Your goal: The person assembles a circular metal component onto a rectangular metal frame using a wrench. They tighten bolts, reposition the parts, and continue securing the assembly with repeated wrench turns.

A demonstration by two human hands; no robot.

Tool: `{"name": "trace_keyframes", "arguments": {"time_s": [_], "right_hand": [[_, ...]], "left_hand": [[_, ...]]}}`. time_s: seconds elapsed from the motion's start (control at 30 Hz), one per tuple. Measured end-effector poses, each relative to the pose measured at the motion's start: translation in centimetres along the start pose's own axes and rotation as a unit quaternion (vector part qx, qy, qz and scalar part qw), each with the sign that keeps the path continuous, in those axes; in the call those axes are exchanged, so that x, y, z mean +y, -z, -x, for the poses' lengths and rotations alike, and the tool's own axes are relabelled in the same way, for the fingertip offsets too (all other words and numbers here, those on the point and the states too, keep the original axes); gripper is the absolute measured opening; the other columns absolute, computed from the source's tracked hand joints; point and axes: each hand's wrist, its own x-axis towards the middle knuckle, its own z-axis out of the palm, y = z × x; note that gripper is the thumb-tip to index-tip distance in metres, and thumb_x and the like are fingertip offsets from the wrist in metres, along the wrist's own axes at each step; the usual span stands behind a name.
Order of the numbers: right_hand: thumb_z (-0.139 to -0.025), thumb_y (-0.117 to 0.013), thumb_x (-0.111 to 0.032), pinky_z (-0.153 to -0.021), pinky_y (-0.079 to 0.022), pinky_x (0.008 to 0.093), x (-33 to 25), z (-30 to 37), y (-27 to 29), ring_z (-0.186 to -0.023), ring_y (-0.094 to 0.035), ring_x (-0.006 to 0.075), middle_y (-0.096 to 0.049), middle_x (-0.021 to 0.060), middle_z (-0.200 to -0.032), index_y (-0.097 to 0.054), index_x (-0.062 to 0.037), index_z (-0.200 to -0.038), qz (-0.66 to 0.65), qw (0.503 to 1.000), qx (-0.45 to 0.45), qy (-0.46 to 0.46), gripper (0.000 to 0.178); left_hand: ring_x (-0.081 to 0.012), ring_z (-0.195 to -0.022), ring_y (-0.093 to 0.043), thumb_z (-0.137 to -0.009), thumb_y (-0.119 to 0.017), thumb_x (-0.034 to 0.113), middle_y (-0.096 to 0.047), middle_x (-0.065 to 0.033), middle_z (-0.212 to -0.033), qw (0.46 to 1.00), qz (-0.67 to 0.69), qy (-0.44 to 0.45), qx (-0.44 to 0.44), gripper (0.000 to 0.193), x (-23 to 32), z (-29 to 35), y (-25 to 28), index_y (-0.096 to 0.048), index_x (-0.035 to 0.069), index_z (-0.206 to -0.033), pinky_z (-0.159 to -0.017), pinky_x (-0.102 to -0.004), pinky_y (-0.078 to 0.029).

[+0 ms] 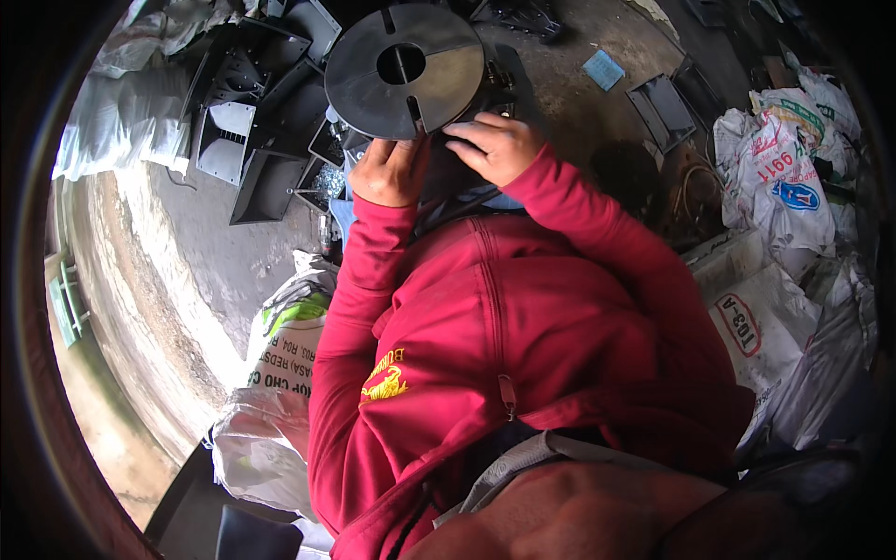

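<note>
Currently, head view only. Our left hand (387, 173) is curled shut on the near rim of the round black disc (406, 70), fingers tucked under the edge, knuckles toward the camera. Our right hand (495, 147) lies flat and relaxed, fingers spread, on the dark part (457, 177) just below the disc's near-right rim; we can't tell whether it grips anything there, it looks more like resting or pressing than clamping.

Disc position: top centre of the view, just beyond both hands, tilted slightly toward us. It has a round centre hole with a bar across it and narrow slots cut in from the rim. One sector of its face catches light and reads grey.

Both red sleeves (560, 224) run up from the lower edge and fill the middle of the view.

Around it: stack of black angular metal housings (247, 140) to the left of the disc, on the concrete floor (196, 252). A small tray of shiny fasteners (329, 180) sits just left of our left hand. White woven sacks (779, 177) piled on the right, another printed sack (285, 345) at our left elbow. A blue flat rectangular piece (604, 69) lies on the floor well right of the disc.
</note>
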Motion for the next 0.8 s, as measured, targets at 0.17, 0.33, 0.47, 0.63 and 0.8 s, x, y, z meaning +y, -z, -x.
{"name": "trace_keyframes", "arguments": {"time_s": [0.17,0.33,0.47,0.63,0.8], "right_hand": [[-0.077,-0.071,-0.019,-0.056,-0.053,0.0356,0.1,0.1,-1.3,-0.067,-0.065,0.0276,-0.065,0.0057,-0.083,-0.068,-0.0136,-0.097,0.019,1.0,-0.008,-0.023,0.021],[-0.078,-0.068,-0.026,-0.058,-0.053,0.0386,0.3,-0.1,-1.7,-0.07,-0.065,0.028,-0.064,0.0032,-0.085,-0.067,-0.0148,-0.098,0.018,0.999,-0.019,-0.038,0.023],[-0.077,-0.07,-0.019,-0.058,-0.053,0.035,0.4,-0.6,-2.2,-0.069,-0.064,0.0274,-0.064,0.0048,-0.085,-0.066,-0.0141,-0.1,0.009,1.0,0.005,-0.019,0.024],[-0.076,-0.069,-0.021,-0.058,-0.052,0.0378,0.5,-0.6,-2.7,-0.069,-0.064,0.0277,-0.063,0.0042,-0.082,-0.066,-0.0133,-0.093,-0.006,1.0,0.008,-0.025,0.019],[-0.074,-0.069,-0.022,-0.057,-0.052,0.0393,-0.2,-1.1,-2.1,-0.068,-0.063,0.0285,-0.062,0.0042,-0.078,-0.066,-0.0121,-0.086,-0.004,1.0,0.006,-0.029,0.016]], "left_hand": [[-0.0208,-0.074,-0.067,-0.07,-0.077,0.007,-0.068,-0.0046,-0.093,0.999,0.006,-0.029,0.016,0.03,0.0,0.1,-0.2,-0.072,0.013,-0.099,-0.063,-0.0293,-0.053],[-0.0204,-0.077,-0.067,-0.072,-0.076,0.006,-0.069,-0.0039,-0.095,0.999,0.005,-0.047,-0.001,0.029,-0.4,-0.1,-0.5,-0.072,0.012,-0.1,-0.066,-0.0294,-0.053],[-0.0202,-0.078,-0.067,-0.073,-0.074,0.006,-0.07,-0.0028,-0.095,0.998,0.004,-0.059,-0.017,0.028,-0.8,-0.2,-0.3,-0.071,0.011,-0.1,-0.067,-0.0296,-0.053],[-0.02,-0.076,-0.066,-0.073,-0.074,0.005,-0.07,-0.0031,-0.095,0.997,0.004,-0.073,-0.008,0.027,-0.7,-0.6,-0.1,-0.071,0.01,-0.1,-0.066,-0.0292,-0.053],[-0.0208,-0.075,-0.066,-0.073,-0.074,0.006,-0.069,-0.0034,-0.093,0.997,0.019,-0.08,-0.003,0.029,-0.9,-0.5,-0.3,-0.071,0.01,-0.102,-0.065,-0.0293,-0.052]]}}
